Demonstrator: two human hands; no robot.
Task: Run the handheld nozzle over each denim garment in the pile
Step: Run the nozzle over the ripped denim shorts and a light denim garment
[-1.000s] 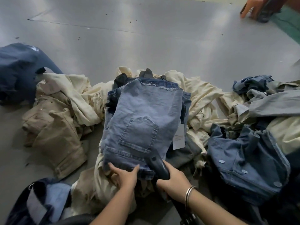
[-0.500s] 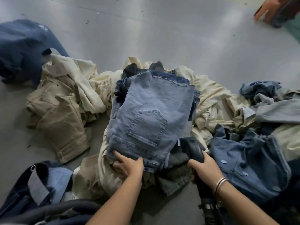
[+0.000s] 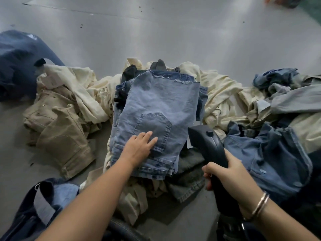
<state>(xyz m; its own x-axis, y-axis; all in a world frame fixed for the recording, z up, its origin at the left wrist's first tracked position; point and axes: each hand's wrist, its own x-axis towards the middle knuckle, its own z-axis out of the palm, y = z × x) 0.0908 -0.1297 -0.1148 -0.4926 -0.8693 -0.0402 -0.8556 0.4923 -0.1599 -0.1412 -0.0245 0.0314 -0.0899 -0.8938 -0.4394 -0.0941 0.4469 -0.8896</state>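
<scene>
From the head camera, the left hand [image 3: 140, 146] lies flat and unclenched on the back pocket of the folded light-blue denim jeans [image 3: 156, 119] that top the heap, pinning them, while the right hand [image 3: 224, 173] is clenched round the grip of the dark plastic handheld nozzle [image 3: 206, 143], whose head hangs just beside the jeans' right edge — not over them. The likeliest slip, I judge, is the nozzle's head catching the white paper tag [image 3: 188, 144] at that edge, or dragging the folded denim askew under a light palm; the ribbed black hose [image 3: 125, 230] near the forearms could also snag loose cream cotton garments [image 3: 222, 94].
</scene>
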